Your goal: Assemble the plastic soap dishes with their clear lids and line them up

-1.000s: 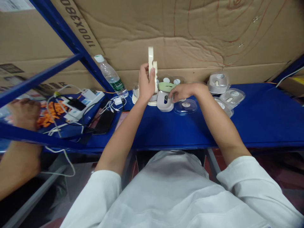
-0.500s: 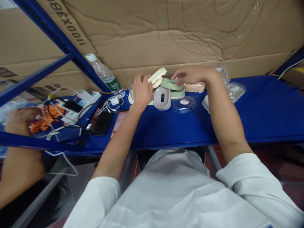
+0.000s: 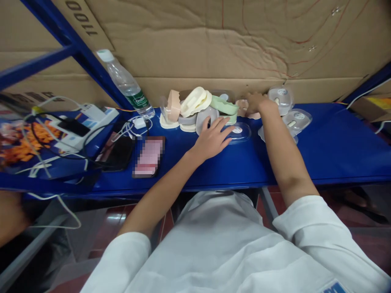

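Note:
My left hand (image 3: 212,139) is open, its fingers spread over a grey plastic piece with a slot (image 3: 202,119) and the edge of a clear oval lid (image 3: 240,133). My right hand (image 3: 257,101) reaches down at a peach wavy-edged plastic piece (image 3: 242,106); its fingertips are partly hidden, so its grip is unclear. Between the hands lies a pale green piece (image 3: 224,106). Cream wavy-edged pieces (image 3: 195,101) are heaped to the left of it, beside another peach piece (image 3: 174,106) standing on edge.
Clear lids with round stickers (image 3: 281,99) lie right of my right hand. A water bottle (image 3: 126,87) leans against the cardboard (image 3: 198,40) at the left. A phone (image 3: 149,156), a white charger (image 3: 139,123) and a power strip (image 3: 88,126) with cables lie on the blue table (image 3: 330,150).
My left hand has moved from the cream pieces rightward and nearer, over the grey piece. My right hand has shifted right from the green piece to the peach one. The co-worker's hand has left view.

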`<state>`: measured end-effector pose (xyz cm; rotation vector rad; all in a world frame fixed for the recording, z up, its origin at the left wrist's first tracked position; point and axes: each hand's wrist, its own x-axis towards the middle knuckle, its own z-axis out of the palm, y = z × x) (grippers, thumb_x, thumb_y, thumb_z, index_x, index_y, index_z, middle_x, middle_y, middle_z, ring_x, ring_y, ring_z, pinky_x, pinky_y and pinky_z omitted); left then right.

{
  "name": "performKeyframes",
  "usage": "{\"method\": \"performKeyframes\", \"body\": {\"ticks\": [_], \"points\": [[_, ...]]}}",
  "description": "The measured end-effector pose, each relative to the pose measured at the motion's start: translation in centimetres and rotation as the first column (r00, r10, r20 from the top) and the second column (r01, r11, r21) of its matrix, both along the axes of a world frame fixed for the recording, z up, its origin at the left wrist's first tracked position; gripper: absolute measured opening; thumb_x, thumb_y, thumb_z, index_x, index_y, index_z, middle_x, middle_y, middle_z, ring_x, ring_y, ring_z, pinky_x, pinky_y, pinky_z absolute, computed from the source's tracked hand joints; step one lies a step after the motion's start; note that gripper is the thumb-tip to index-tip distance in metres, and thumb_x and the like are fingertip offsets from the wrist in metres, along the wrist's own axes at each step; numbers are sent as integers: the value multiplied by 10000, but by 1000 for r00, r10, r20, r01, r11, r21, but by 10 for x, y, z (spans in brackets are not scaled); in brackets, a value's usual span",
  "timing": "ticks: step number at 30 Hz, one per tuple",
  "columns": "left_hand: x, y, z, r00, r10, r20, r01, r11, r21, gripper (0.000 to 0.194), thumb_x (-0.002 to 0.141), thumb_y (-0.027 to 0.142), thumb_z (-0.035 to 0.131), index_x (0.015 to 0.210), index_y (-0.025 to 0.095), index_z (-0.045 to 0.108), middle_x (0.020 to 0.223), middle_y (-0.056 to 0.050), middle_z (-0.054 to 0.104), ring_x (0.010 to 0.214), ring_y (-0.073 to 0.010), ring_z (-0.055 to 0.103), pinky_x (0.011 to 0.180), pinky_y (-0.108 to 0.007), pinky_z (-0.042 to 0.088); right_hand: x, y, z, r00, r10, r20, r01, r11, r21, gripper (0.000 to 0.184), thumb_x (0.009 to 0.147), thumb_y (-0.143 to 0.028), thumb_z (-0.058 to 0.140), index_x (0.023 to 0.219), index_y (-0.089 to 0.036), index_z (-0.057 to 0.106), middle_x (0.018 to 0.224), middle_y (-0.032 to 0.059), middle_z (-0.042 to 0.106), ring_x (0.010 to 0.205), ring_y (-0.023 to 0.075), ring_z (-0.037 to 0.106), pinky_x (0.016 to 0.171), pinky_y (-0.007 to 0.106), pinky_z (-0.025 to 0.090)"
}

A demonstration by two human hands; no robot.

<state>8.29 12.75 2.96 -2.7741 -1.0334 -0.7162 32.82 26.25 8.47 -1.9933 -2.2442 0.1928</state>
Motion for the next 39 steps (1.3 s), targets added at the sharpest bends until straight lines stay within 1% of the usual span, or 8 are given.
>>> {"method": "performKeyframes", "body": {"ticks": [7,13,17,23,27,31,35,39], "points": [[-2,-1,1,988,64,141,-63,998,-14,352,1074,320,525,1364,199,683,1511,-164,623,1385,-342,583,1157,-526,393,7,4,15,1000,-12,24,15,994,-104,848,861,-631,829,1487,-107,601,1426,248,658,1232,333,648,989,422,497],[3,-3,-2,974,18,225,-9,999,-42,290,1060,269,530,1282,194,700,1371,-145,680,1271,-307,646,1067,-462,486,2,0,11,992,-119,34,123,979,-163,930,840,-614,849,1578,-183,481,1638,262,438,1375,400,558,1042,473,487],[1,-1,-3,912,3,410,48,992,-114,263,1059,267,522,1246,193,692,1278,-124,702,1225,-258,664,1092,-416,511,-1,-12,26,993,-119,-14,117,987,-111,845,908,-663,748,1532,-138,526,1533,272,546,1311,371,603,1046,474,498],[2,7,-1,691,146,708,191,908,-373,271,1020,403,625,1231,240,671,1209,-95,730,963,-203,727,819,-319,616,-19,-41,64,993,-21,-113,31,996,89,817,946,-527,762,1526,-27,479,1564,320,470,1396,377,529,1162,493,403],[0,16,6,384,332,862,456,743,-490,585,963,465,749,1462,296,493,1372,-115,679,1082,-254,762,883,-399,664,-45,-62,75,949,207,-235,-176,973,148,712,938,-520,766,1516,-189,513,1502,149,598,1301,313,593,1129,442,480],[-7,20,16,223,415,882,650,611,-452,644,1035,338,690,1559,359,316,1460,-84,653,1208,-271,742,1033,-510,639,-74,-76,75,823,392,-410,-380,918,115,675,932,-625,732,1503,-336,516,1467,37,643,1204,287,642,1025,410,555],[-17,23,22,152,446,882,656,622,-427,545,1049,285,647,1513,372,375,1459,-52,658,1199,-251,740,1012,-513,659,-83,-68,66,760,456,-463,-420,888,185,642,969,-687,637,1482,-309,555,1492,37,629,1219,271,643,1044,398,542],[-26,30,23,134,472,871,598,662,-451,392,1047,349,650,1404,335,490,1421,-61,681,1211,-268,747,996,-492,665,-71,-40,47,831,388,-398,-297,915,273,687,982,-679,617,1492,-223,564,1515,99,625,1308,299,621,1134,454,479]]}}
